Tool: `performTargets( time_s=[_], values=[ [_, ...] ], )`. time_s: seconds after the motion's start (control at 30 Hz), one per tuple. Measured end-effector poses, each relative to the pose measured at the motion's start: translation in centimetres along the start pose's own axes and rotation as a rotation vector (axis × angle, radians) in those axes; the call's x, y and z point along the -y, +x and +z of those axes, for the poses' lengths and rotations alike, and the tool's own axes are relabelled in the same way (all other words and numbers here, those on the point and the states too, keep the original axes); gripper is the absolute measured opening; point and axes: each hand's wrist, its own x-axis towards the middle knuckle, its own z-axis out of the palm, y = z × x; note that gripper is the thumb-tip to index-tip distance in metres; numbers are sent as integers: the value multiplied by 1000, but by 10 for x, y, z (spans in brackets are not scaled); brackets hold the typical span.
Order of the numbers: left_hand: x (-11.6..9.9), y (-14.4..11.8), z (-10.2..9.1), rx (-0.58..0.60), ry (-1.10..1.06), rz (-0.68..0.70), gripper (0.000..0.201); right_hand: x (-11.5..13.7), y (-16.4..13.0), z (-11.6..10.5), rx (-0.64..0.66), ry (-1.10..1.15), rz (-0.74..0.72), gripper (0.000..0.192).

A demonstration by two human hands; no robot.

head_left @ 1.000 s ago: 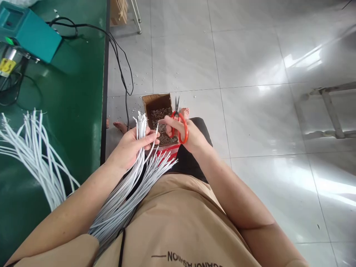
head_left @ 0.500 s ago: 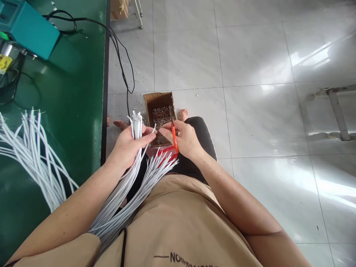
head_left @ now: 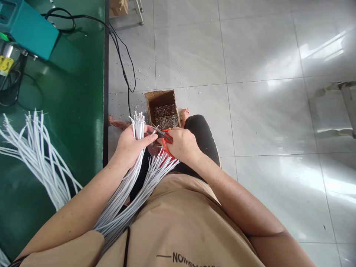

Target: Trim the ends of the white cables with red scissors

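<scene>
My left hand [head_left: 129, 144] is closed round an upright bundle of white wires [head_left: 138, 128]. One wire stands apart from the bundle, its end by my left thumb and index finger. Red-handled scissors [head_left: 167, 138] are in my right hand [head_left: 185, 142], their blades pointing left at the end of that single wire. Whether the blades touch the wire I cannot tell. A second bunch of white wires [head_left: 155, 170] lies across my lap, under my hands, with its ends fanned toward the right.
Below my hands an open cardboard box [head_left: 162, 100] holds many small clippings; more lie scattered on the tiled floor [head_left: 194, 48]. On the green table [head_left: 80, 92] at left are more white wires [head_left: 41, 155], a teal machine [head_left: 33, 29] and black cables [head_left: 83, 16].
The scissors have swung from pointing away from me to pointing left, and their blades have come up to the single wire. My left hand still holds the bundle.
</scene>
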Motion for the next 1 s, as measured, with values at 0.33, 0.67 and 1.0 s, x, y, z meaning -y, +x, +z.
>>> performTargets(
  time_s=[0.33, 0.67, 1.0],
  values=[
    [4, 1, -3, 13, 50, 60, 26, -1, -4, 4, -37, -112, -44, 34],
    [7, 2, -5, -66, 188, 146, 23, -11, 0, 7, -116, 44, -62, 25],
    [5, 3, -1, -110, 124, 120, 27, 13, 6, -4, -79, 1281, 210, 12]
  ],
)
